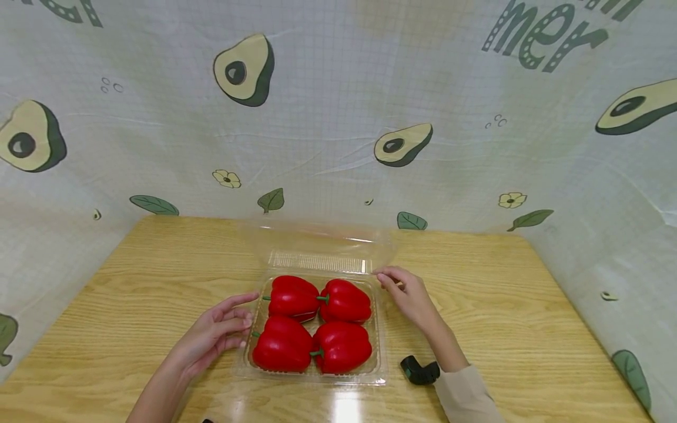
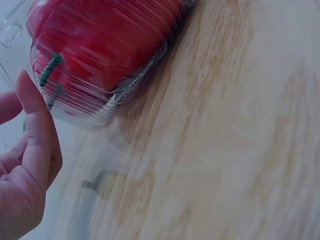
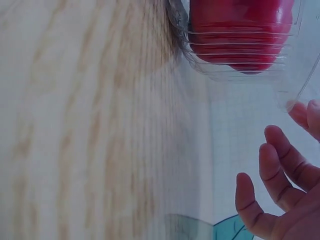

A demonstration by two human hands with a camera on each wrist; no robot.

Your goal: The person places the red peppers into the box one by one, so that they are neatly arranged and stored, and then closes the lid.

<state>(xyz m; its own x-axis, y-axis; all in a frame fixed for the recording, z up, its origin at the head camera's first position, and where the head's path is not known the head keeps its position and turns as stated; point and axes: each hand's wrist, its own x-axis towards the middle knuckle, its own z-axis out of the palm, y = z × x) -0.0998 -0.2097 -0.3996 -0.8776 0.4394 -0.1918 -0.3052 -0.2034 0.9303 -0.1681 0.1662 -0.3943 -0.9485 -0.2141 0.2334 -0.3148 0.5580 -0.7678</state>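
A clear plastic clamshell container (image 1: 382, 352) lies on the table with its transparent lid (image 1: 317, 235) raised at the back. Inside sit several red bell peppers with green stems, among them a front-left pepper (image 1: 282, 346) and a back-right pepper (image 1: 346, 301). My left hand (image 1: 211, 335) is at the container's left side, fingers spread and loosely bent, fingertips right at the rim. At the back right corner, beside the hinge, my right hand (image 1: 409, 294) pinches the container's edge between thumb and forefinger. Its other fingers (image 3: 282, 145) are loosely bent.
A black angled object (image 1: 420, 371) lies on the wooden table (image 1: 502, 305) beside the right forearm. Behind the table hangs a pale cloth (image 1: 328, 88) printed with avocados and leaves, which also runs along both sides. A small dark object (image 1: 207, 420) shows at the bottom edge.
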